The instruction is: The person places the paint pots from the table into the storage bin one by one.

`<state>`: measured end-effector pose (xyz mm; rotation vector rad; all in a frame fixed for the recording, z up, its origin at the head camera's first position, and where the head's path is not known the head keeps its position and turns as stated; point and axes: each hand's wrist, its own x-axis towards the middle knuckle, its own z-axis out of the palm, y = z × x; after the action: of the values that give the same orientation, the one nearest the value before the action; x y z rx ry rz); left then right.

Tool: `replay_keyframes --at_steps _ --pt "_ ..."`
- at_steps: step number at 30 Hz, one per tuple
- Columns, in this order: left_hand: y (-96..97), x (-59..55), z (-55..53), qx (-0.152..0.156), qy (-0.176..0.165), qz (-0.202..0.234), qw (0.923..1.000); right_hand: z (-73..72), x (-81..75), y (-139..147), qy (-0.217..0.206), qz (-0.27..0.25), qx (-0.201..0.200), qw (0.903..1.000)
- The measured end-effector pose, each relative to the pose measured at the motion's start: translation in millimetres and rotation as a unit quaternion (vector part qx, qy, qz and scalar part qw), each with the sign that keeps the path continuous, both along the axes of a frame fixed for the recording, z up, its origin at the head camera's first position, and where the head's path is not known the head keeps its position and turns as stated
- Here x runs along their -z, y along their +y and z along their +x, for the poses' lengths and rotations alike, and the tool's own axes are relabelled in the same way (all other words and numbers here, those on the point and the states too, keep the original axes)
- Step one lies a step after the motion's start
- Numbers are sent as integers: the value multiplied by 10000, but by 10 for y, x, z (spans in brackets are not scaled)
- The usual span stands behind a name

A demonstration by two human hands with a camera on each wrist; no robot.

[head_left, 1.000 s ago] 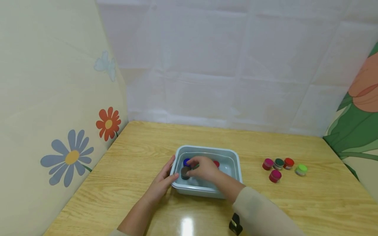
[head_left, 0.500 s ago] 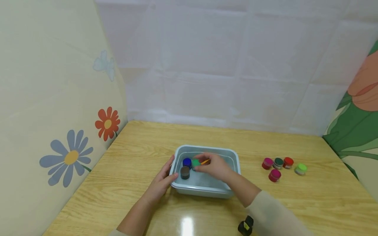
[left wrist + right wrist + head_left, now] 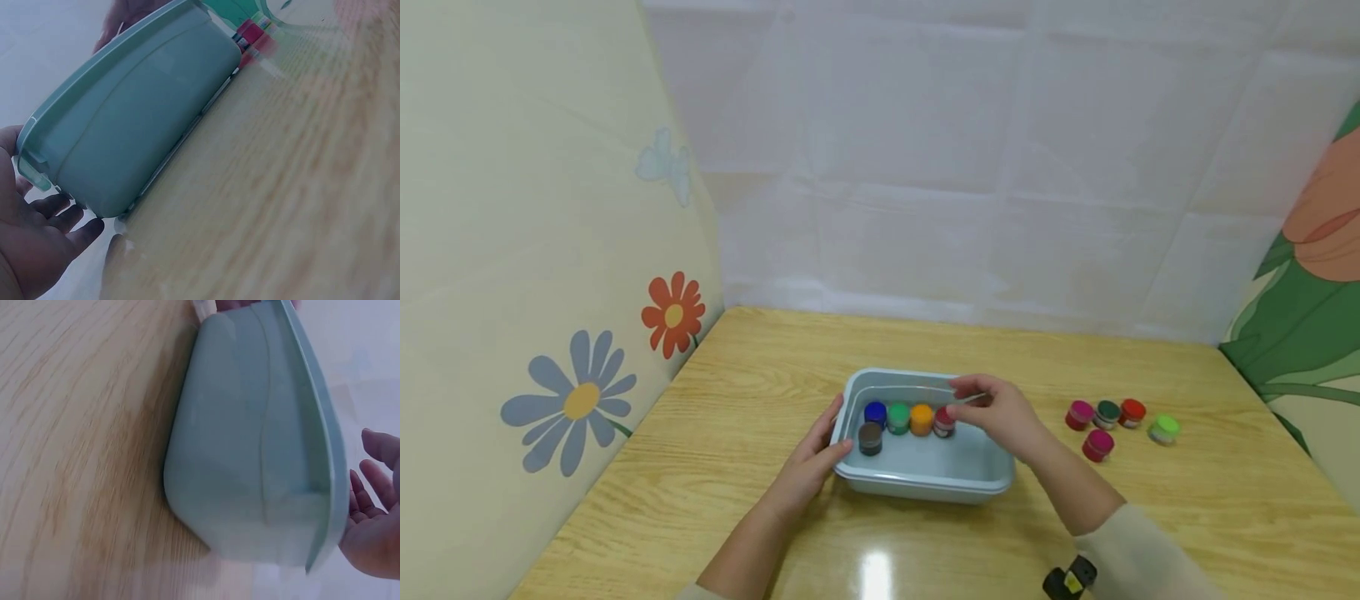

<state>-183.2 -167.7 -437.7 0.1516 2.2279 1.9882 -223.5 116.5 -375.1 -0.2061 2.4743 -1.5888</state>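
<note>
My left hand holds the left end of a pale blue-grey plastic tub, thumb at the rim and fingers against the outer wall. Inside, small paint jars form a row: blue, green, orange and dark red. A dark brown jar stands in front of the blue one. Above the tub's right half is my right hand, its fingers relaxed and apart, the thumb tip beside the dark red jar. Whether it touches that jar, I cannot tell. The right wrist view shows this hand past the rim.
On the wooden table, right of the tub, more jars stand together: magenta, dark green, red, light green, and another magenta jar in front. A white cloth hangs behind the table.
My right hand has moved rightward from the brown and blue jars, past the green and orange ones, to the dark red jar. The row is now uncovered. The left hand has stayed put.
</note>
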Motion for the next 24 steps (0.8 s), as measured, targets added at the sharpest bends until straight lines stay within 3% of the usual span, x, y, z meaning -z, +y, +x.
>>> replay_keyframes --at_steps 24 --pt "0 -5 7 -7 -143 92 9999 89 -45 1163 456 280 1212 9912"
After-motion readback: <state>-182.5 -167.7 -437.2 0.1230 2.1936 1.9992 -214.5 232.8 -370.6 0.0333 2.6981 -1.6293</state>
